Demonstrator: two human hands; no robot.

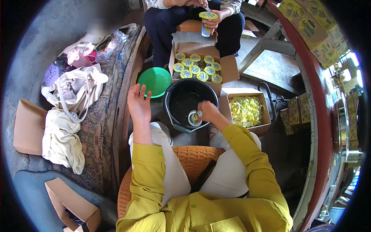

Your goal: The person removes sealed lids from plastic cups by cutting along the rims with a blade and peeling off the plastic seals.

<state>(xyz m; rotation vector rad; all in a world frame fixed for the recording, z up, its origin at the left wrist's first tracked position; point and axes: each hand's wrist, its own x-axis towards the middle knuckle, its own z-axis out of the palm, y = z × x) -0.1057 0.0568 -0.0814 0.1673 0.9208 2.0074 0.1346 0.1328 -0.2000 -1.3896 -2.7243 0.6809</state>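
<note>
Left hand: up it comes into view, left hand [140,104] palm facing up and in, fingers spread, nothing in them, just near of the green basin [155,82].
Right hand: and here's the busy side! Right hand [209,112] reaches over the right part of the dark bucket [181,96], blurred, fingers drawn in beside a small cup [193,119]; a yellowish printed patch shows at the fingertips, but whether they pinch it or the cup's wall, I cannot tell.
Small cup: pale rim showing, sitting within the bucket's outline on its near right side; whether it rests on anything below is hidden.
Good handling: a light, even hold looks best, since a hard squeeze could buckle a thin wall; keeping the rim level and inside the bucket's edge would catch any drips.
Free hand: the left could well steady the rim from the opposite side, with its fingers kept off the mouth.
Carton: far of the bucket, an open carton [193,38] holds rows of yellow-lidded cups [194,69], lids up.
Sachets: over to the right, a heap of yellow sachets [245,111] fills another box.
Far side: a co-worker's hand [215,20] grips a yellow-topped cup [206,29].
</note>
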